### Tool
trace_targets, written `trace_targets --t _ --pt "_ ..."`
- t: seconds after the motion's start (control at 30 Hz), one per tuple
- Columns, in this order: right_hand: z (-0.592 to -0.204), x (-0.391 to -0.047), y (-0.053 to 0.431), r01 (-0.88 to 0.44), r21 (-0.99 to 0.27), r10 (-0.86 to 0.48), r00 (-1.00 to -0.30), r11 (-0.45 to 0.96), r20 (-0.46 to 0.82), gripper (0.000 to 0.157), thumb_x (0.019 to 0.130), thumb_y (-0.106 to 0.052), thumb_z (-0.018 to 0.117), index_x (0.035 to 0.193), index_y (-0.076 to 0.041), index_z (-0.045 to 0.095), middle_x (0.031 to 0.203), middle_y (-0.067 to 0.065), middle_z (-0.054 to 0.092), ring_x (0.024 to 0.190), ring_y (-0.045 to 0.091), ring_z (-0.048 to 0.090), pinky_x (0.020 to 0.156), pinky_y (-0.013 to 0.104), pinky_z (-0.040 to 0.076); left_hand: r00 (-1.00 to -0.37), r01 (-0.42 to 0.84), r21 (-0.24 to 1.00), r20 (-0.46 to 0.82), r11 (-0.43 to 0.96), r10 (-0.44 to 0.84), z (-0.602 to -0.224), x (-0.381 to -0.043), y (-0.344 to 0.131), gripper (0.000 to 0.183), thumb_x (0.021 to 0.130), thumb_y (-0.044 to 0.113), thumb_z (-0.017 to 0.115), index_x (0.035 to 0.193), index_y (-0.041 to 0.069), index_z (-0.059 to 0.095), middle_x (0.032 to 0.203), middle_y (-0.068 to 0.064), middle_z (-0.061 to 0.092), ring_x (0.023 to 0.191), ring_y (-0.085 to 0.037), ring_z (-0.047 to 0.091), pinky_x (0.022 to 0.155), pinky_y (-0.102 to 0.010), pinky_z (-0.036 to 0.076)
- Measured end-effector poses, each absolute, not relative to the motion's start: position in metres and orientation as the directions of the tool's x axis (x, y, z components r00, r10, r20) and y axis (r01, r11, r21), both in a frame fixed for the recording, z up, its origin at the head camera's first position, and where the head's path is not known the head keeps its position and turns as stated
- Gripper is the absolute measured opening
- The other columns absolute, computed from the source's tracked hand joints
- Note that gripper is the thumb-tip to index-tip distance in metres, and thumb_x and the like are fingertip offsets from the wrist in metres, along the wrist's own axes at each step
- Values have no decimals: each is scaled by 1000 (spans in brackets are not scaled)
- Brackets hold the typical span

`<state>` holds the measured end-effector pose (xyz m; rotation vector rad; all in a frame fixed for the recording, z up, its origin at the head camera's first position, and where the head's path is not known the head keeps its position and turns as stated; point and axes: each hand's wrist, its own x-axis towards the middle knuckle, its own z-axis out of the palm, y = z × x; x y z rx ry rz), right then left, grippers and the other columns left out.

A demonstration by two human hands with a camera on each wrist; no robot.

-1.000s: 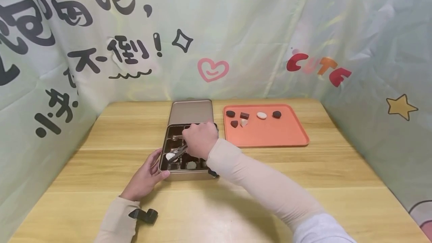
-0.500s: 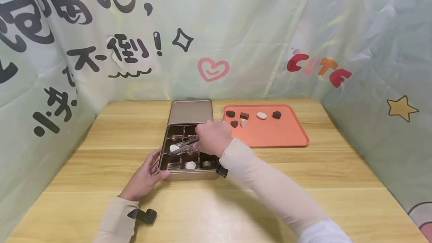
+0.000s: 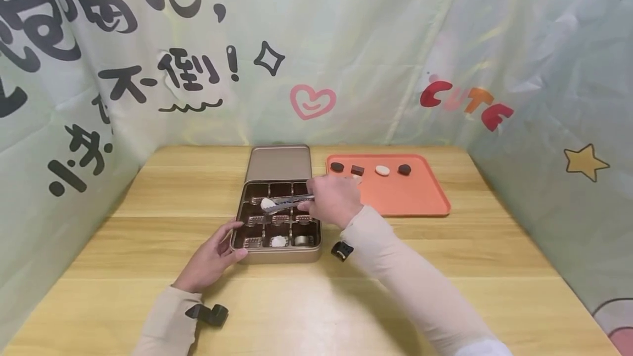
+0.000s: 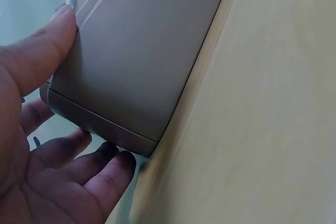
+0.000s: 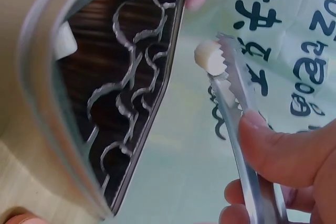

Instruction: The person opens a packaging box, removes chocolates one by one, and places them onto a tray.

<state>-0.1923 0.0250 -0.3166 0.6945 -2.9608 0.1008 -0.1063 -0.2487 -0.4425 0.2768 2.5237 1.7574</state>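
A brown metal tin (image 3: 282, 257) with dark divided compartments lies open on the table. My left hand (image 3: 210, 257) grips its near left corner, thumb at the front and fingers along the side wall (image 4: 131, 51). My right hand (image 3: 336, 199) holds silver tongs (image 5: 231, 121) above the tin. Between the toothed tips of the tongs is a small round white piece (image 5: 207, 57), lifted clear of the compartments. A white piece (image 3: 279, 241) sits in the front middle compartment, and a pale piece (image 3: 300, 240) in the front right one.
Behind the tin lies its flat lid (image 3: 279, 163). To the right, an orange tray (image 3: 405, 196) carries several small dark and white pieces, including a white oval (image 3: 382, 170); my right hand hides part of it. A printed curtain (image 3: 376, 43) surrounds the table.
My right hand has moved right and away from me, carrying the tongs and white piece out of the front left compartment to above the tin's middle. My left hand stays at the corner.
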Motion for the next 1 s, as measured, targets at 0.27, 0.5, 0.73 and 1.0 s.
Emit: trace_targets --t 0.27,0.5,0.73,1.0 --pt "-325 -197 54 -387 -150 -367 -919 910 142 41 83 -56 69 73 -18 56 58 -7 44 48 11 41 39 27 30 -990 90 915 39 392 138 -446 -105 -246 42 88 19 72 119 8 48 157 -26 12 133 -46 33 101 -43 44" --pt "-331 -199 76 -313 -249 -292 -949 916 120 39 85 -51 71 71 -18 55 57 -5 47 48 13 41 40 25 24 -993 96 906 56 412 107 -446 -105 -245 39 85 20 75 109 5 48 155 -26 21 130 -46 39 99 -43 46" --pt "-343 -203 102 -234 -342 -222 -972 910 75 37 85 -53 69 74 -19 59 58 -4 49 48 15 40 43 27 25 -991 122 890 85 439 105 -446 -107 -246 38 85 22 75 107 7 48 154 -27 25 127 -47 42 100 -43 45" --pt "-354 -206 134 -120 -374 -118 -993 920 28 38 86 -52 68 75 -17 58 59 -1 49 51 17 39 45 28 26 -991 124 889 89 441 99 -442 -107 -247 37 84 21 76 105 8 49 153 -27 26 127 -46 43 99 -39 45"
